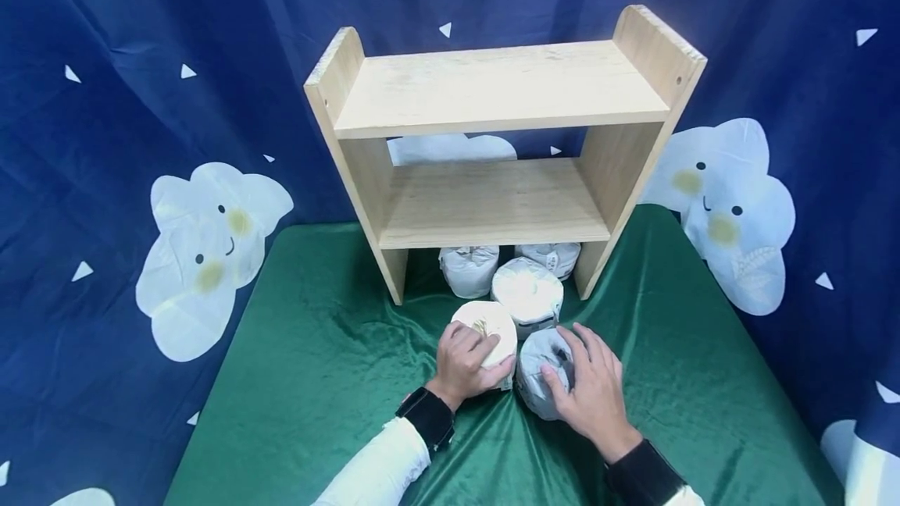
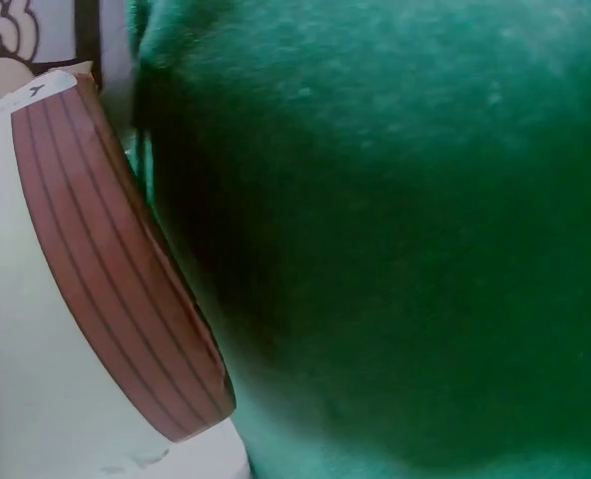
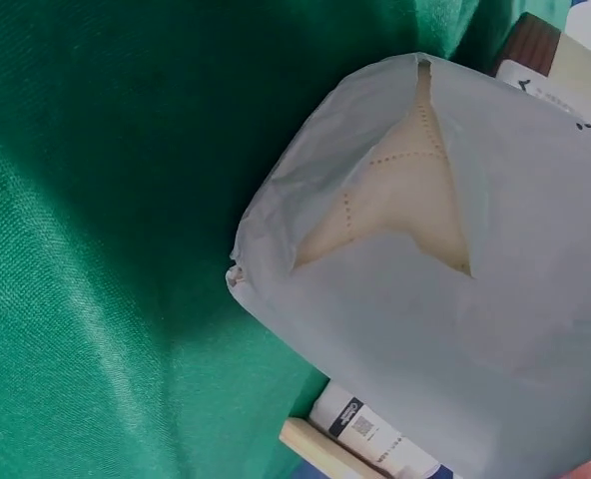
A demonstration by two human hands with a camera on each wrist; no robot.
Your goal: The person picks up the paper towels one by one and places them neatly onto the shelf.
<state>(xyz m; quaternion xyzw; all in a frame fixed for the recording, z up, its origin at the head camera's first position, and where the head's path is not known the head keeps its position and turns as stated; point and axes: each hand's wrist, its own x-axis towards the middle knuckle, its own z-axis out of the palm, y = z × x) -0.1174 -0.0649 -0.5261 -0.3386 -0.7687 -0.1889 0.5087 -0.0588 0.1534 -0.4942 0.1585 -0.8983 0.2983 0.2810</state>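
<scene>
- The left hand (image 1: 467, 365) holds the cream-topped pack (image 1: 501, 321), its fingers bent over the top. The right hand (image 1: 594, 389) rests on the grey pack (image 1: 540, 385), thumb and fingers apart. The two hands are apart.
- A big blue curtain (image 1: 105, 139) with clouds on it hangs at the far side.
- A green cloth (image 1: 281, 381) is spread under everything.
- A wooden shelf (image 1: 506, 84) stands at the far part of the cloth. Its bottom space holds two round packs: the left back pack (image 1: 469, 270) and the right back pack (image 1: 551, 258).
- The white pack (image 1: 527, 287) sits by the front of that space. Near it, the cream-topped pack is on the left and the grey pack just beside it on the right.
- A brown striped band (image 2: 126, 269) goes round the pack by the left hand.
- The grey pack's wrap is torn, and tan paper (image 3: 400, 200) with tiny dots shows inside.
</scene>
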